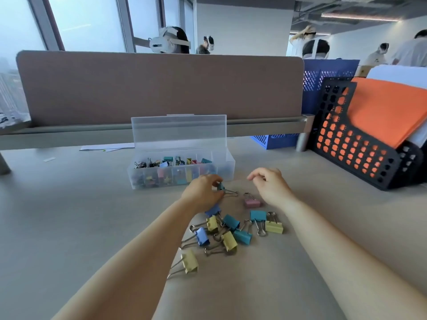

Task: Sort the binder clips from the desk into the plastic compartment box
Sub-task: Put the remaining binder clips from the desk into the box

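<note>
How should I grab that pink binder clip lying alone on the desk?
Pinch the pink metal binder clip by its wedge-shaped body from above with the open right hand beside it; its wire handles lie flat, pointing away toward the clear plastic box.

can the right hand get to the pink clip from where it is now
Probably yes. The right hand hovers empty close beside the pink clip, which lies uncovered. The left hand is off to the side, pinching a teal clip, so it should not block the way.
</note>
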A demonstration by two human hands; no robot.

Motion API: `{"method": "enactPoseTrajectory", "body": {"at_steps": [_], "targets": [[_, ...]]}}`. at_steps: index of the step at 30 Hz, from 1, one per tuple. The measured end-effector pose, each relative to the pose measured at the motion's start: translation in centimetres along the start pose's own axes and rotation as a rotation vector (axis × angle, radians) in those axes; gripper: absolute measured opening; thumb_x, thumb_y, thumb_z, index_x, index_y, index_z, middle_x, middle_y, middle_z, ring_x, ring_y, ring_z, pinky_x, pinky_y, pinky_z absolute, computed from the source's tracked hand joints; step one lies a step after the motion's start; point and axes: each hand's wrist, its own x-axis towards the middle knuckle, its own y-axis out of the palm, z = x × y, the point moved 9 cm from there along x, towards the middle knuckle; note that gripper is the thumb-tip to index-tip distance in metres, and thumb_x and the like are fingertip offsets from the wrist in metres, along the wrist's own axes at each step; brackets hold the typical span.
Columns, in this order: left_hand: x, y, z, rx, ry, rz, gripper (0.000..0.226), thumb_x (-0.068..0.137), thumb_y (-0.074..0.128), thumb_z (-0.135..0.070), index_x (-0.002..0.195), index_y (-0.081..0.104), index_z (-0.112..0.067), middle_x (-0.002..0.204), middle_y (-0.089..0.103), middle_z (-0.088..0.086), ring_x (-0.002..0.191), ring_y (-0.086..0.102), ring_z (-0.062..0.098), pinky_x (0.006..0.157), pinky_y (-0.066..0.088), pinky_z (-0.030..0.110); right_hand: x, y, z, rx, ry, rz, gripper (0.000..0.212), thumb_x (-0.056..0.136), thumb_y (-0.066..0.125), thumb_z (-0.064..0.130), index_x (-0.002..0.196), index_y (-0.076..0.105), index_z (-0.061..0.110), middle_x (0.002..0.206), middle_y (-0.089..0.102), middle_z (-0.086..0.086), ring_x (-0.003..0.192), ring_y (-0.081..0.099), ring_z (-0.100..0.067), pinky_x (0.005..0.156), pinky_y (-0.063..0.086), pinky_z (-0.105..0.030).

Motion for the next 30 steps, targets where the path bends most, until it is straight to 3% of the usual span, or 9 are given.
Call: {"method": "enactPoseTrajectory", "body": {"at_steps": [3,8,11,15,19,22,25,28,30], "targets": [[-1.8,-1.9,0.6,-0.231,-0.070,-0.125,0.031,0.088,0.061,-0.024,0.118,0.059,-0.018,0.107,0.061,0.000,0.094,0.057,0.015,0.081,0.046,0.026,-1.1,-1.1,-1.4,-0.063,0.100,-0.078,0.022,0.089,0.045,0.020,0.072,0.059,0.016,0.104,0.055,-0.009,0.087,0.050,-0.021,0.071,0.035,-0.030],[-5.9,-3.3,2.5,-0.815,-0.189,-0.153,0.011,0.090,0.061,-0.024,0.096,0.064,-0.014,0.097,0.063,0.009,0.093,0.059,0.020,0.090,0.051,0.035,-3.6,0.4,-2.0,-0.485,0.178,-0.019,0.049,0.073,0.060,0.068,0.095,0.054,0.025,0.095,0.052,0.006,0.092,0.055,-0.020,0.068,0.038,-0.029],[-7.3,-2.5,2.9,-1.100,-0.258,-0.120,0.017,0.092,0.060,-0.022,0.103,0.062,-0.009,0.106,0.065,0.010,0.103,0.063,0.019,0.095,0.050,0.033,-4.0,0.4,-0.7,-0.551,0.127,-0.080,0.038,0.078,0.060,0.056,0.099,0.055,0.025,0.102,0.060,0.005,0.092,0.057,-0.021,0.071,0.044,-0.030],[-7.4,-2.8,2.5,-1.151,-0.285,-0.141,0.013,0.095,0.054,-0.014,0.099,0.062,-0.005,0.097,0.067,0.013,0.095,0.066,0.022,0.092,0.052,0.037,-4.2,0.6,0.4,-0.419,0.028,-0.131,0.025,0.083,0.057,0.046,0.098,0.060,0.026,0.103,0.064,0.007,0.091,0.058,-0.018,0.075,0.048,-0.029],[-7.3,-2.6,1.9,-1.039,-0.273,-0.073,0.018,0.094,0.046,-0.011,0.099,0.062,-0.005,0.075,0.047,0.004,0.068,0.047,0.015,0.071,0.048,0.031,-4.7,-0.8,1.2,-0.049,-0.003,-0.151,0.020,0.091,0.050,0.031,0.104,0.062,0.021,0.115,0.051,-0.002,0.091,0.052,-0.013,0.076,0.037,-0.025],[-6.9,-2.4,1.9,-0.624,-0.243,-0.072,0.019,0.093,0.048,-0.021,0.104,0.061,-0.011,0.081,0.050,-0.001,0.069,0.043,0.012,0.066,0.038,0.026,-5.1,-0.8,-0.3,0.013,0.141,-0.095,0.024,0.094,0.043,0.027,0.102,0.059,0.011,0.116,0.035,-0.007,0.081,0.048,-0.015,0.078,0.037,-0.027],[-6.5,-1.9,1.9,-0.197,-0.194,-0.064,0.025,0.086,0.060,-0.043,0.100,0.060,-0.023,0.082,0.055,-0.006,0.070,0.052,0.011,0.056,0.040,0.025,-5.3,-0.6,-1.0,0.027,0.222,-0.083,0.027,0.091,0.041,0.025,0.086,0.054,0.002,0.114,0.040,-0.015,0.074,0.047,-0.027,0.074,0.043,-0.035],[-6.5,-1.2,2.1,0.036,-0.209,-0.033,0.039,0.081,0.058,-0.061,0.103,0.058,-0.028,0.088,0.057,-0.008,0.079,0.057,0.013,0.059,0.041,0.025,-5.4,-1.3,-0.5,-0.018,0.194,-0.100,0.027,0.086,0.048,0.030,0.088,0.052,0.003,0.088,0.054,-0.007,0.069,0.046,-0.022,0.060,0.036,-0.031],[-6.5,-1.2,2.1,0.110,-0.239,-0.038,0.045,0.081,0.054,-0.066,0.105,0.056,-0.028,0.095,0.060,-0.006,0.084,0.059,0.015,0.059,0.042,0.026,-5.7,-1.8,-0.4,-0.183,0.197,-0.083,0.031,0.083,0.055,0.041,0.084,0.045,0.012,0.076,0.049,0.001,0.071,0.047,-0.021,0.055,0.033,-0.030]]}}
